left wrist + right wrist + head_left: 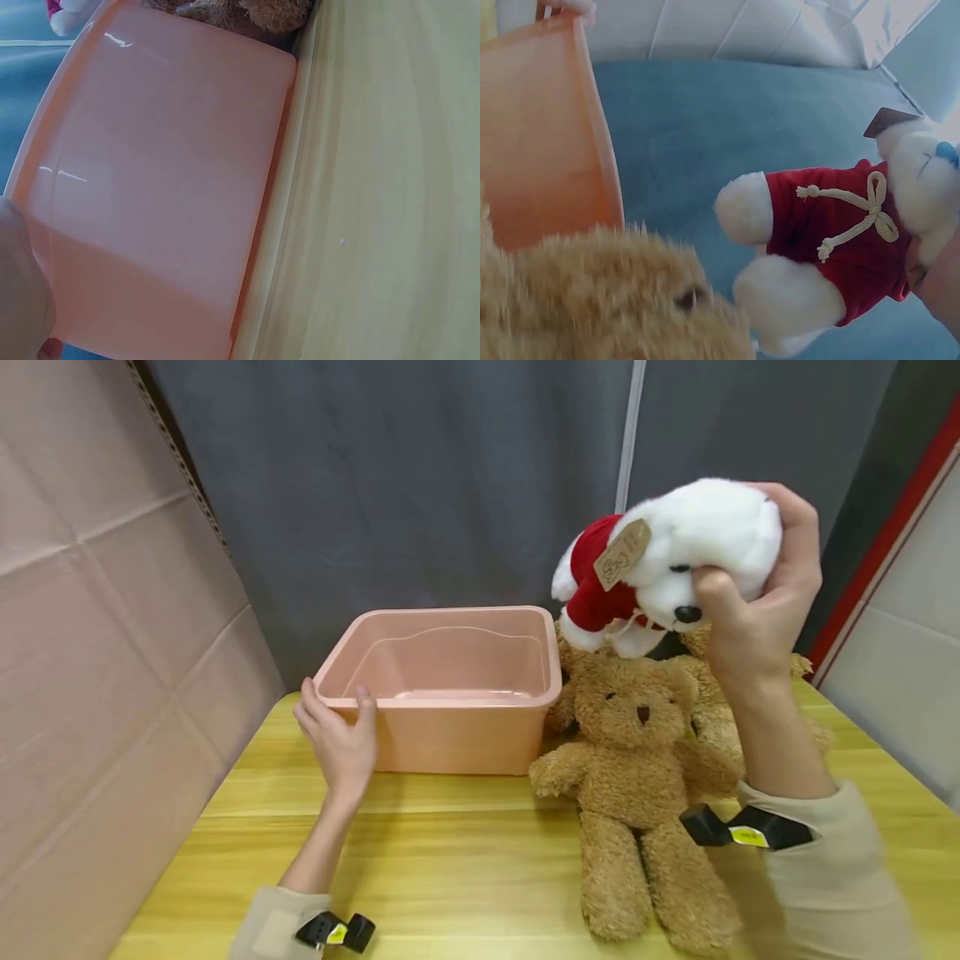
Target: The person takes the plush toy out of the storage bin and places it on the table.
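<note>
High over the right side of the table, my right hand point(776, 581) grips a white plush bear point(600, 581) by its head, thumb across its face. The bear tilts sideways, a paper tag hanging at its ear; the right wrist view shows a cream bow on its red top point(832, 232). My left hand point(341, 739) holds the front left corner of a pink plastic bin point(457, 739), its thumb over the rim. Below the white bear, a brown teddy bear point(630, 777) sits facing me against the other plush toys.
More brown plush bears point(716, 718) sit behind the front one, partly hidden. The bin stands on a wooden table point(450, 868), and its visible inside holds nothing. A grey curtain point(412, 485) hangs behind; a pale covered wall point(97, 652) borders the left.
</note>
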{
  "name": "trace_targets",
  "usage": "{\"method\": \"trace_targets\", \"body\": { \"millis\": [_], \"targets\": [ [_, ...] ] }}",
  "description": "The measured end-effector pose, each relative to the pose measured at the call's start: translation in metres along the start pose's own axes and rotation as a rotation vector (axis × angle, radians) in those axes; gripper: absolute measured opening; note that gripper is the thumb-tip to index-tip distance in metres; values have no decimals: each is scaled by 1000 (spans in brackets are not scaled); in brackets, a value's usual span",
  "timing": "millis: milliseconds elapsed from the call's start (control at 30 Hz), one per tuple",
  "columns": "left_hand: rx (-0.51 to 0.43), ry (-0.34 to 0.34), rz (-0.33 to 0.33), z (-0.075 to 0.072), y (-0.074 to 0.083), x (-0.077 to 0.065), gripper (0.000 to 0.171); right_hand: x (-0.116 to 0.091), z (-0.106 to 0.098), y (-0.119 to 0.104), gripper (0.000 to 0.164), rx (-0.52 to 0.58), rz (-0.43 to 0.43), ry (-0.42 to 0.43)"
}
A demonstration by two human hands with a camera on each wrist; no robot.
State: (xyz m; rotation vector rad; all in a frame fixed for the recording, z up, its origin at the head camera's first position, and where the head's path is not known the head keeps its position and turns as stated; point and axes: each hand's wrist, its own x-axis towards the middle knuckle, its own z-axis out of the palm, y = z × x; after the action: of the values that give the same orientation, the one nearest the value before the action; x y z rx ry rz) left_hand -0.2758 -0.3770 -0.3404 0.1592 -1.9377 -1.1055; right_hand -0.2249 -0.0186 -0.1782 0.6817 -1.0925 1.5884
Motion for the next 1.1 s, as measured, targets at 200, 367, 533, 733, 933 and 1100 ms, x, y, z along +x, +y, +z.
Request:
{"method": "trace_targets", "body": {
  "millis": [200, 367, 533, 733, 933, 1100],
  "targets": [
    [1, 5, 1, 0, 0, 0, 81, 15, -32, 10, 50, 69, 29, 100],
    [4, 7, -2, 0, -1, 0, 80, 27, -66, 19, 50, 55, 47, 147],
    [5, 1, 0, -1, -3, 1, 79, 29, -96, 26, 47, 36, 106, 183],
    [4, 1, -4, -1, -5, 0, 80, 24, -126, 33, 47, 55, 200, 192],
    [-2, -6, -4, -1, -5, 1, 80, 20, -152, 34, 47, 38, 280, 167],
    [3, -3, 1, -1, -5, 2, 80, 15, -167, 34, 46, 15, 317, 167]
  ]
}}
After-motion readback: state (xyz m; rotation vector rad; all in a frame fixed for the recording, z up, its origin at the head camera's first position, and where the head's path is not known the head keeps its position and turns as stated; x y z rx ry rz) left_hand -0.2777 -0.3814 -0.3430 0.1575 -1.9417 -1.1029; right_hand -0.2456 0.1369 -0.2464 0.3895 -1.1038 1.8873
